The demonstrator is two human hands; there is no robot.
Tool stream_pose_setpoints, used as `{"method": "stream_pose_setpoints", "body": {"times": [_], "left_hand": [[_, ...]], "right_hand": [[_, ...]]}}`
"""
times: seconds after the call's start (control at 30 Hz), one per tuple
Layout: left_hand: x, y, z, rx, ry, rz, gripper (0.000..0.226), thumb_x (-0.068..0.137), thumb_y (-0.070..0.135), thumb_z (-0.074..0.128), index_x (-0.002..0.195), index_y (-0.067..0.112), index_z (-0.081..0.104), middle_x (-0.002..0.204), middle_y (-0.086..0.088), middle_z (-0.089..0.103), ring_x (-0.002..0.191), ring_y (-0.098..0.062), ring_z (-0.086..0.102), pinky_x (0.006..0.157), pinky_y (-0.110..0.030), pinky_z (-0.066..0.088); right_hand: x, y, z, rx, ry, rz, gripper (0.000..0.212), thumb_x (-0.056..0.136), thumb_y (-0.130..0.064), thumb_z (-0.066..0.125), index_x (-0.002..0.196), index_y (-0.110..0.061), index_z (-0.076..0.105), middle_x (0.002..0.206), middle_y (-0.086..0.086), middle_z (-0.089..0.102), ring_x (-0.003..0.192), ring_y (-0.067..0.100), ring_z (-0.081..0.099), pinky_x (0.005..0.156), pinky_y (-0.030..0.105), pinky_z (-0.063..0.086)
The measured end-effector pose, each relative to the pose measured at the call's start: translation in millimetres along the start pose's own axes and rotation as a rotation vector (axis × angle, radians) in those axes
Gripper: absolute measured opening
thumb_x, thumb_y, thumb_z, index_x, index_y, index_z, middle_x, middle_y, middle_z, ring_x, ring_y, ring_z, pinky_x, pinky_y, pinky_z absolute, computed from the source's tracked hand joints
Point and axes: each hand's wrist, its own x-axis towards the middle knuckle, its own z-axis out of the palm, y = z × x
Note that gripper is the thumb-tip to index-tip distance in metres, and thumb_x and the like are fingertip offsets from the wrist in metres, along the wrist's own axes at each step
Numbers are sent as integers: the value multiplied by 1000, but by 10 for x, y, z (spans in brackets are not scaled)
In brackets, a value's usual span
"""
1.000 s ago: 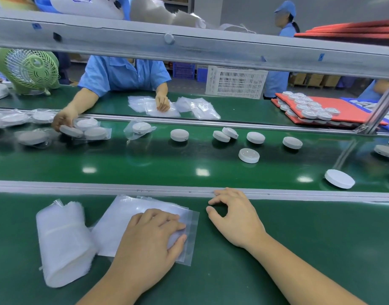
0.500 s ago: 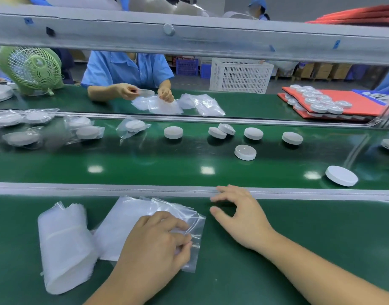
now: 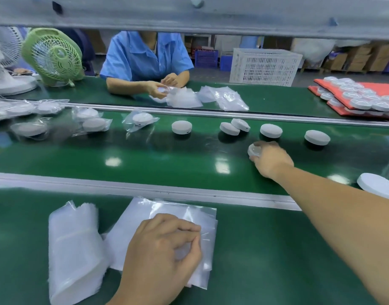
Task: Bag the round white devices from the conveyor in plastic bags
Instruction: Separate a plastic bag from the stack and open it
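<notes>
On the conveyor the right hand grips a round white device; beside the conveyor's near edge the left hand pinches a plastic bag

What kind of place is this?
Probably a factory packing line: round white devices lie on a green conveyor belt, plastic bags wait beside it, and a worker opposite handles bags too.

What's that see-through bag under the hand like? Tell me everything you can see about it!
The clear plastic bag is thin, shiny, rectangular, and looks empty. It lies nearly flat atop a small pile of bags on the green bench, near the metal rail. The left hand pinches its top layer between thumb and fingertips, wrinkling it slightly. A folded bundle of whitish bags lies beside the pile.
</notes>
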Motion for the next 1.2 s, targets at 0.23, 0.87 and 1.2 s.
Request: {"method": "stream_pose_setpoints", "body": {"times": [0.23, 0.87, 1.2], "left_hand": [[-17, 37, -55, -35, -27, -201, 24, 83, 49, 55, 79, 42, 77, 92, 36, 66, 101, 7, 56, 85, -21, 44], [-53, 267, -129, -476, -59, -282, 60, 63, 49, 91, 115, 56, 63, 104, 33, 70, 100, 12, 64, 77, -1, 45], [273, 331, 18, -459, 73, -221, 35, 90, 51, 59, 125, 50, 52, 129, 27, 55, 126, -3, 51, 94, -21, 45]], "right_hand": [[-554, -145, -115, 3, 156, -290, 41, 101, -42, 42, 139, -25, 47, 95, 7, 65, 80, 34, 60, 66, 38, 46], [-2456, -440, -78, 1094, 241, -629, 19, 78, -45, 82, 94, -40, 73, 105, -19, 75, 113, 10, 68, 96, 31, 53], [-1814, -537, -347, 750, 163, -523, 45, 96, -49, 56, 65, -25, 35, 57, -11, 38, 54, 7, 34, 51, 18, 29]]}}
